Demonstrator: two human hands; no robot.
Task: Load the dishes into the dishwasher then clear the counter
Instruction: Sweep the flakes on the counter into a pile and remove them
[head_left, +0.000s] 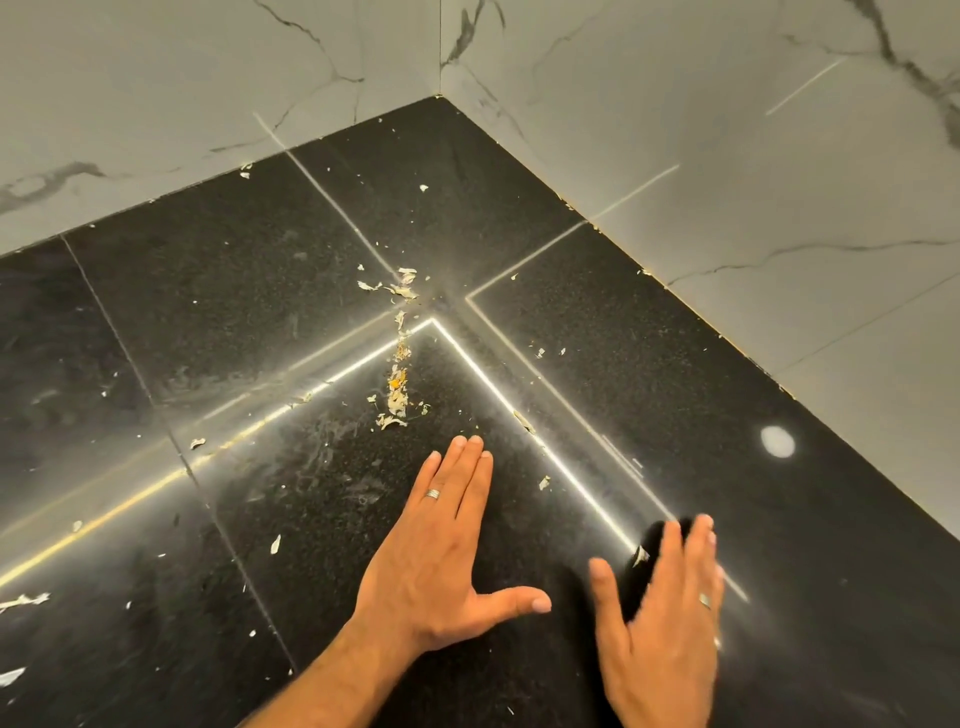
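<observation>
Black counter (675, 364) strewn with scraps (397, 387); left hand (441, 551) and right hand (660, 623) flat, fingers straight, holding nothing.

The right hand (670, 613) is motion-blurred, and the frame's bottom edge cuts off both forearms.

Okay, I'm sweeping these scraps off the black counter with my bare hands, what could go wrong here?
The scraps lie scattered, with flecks reaching the corner by the marble wall, so some may get missed. The left hand and right hand are both flat and open, so fine bits could slip past the fingers. Damp-looking smears on the counter may spread rather than lift.
</observation>
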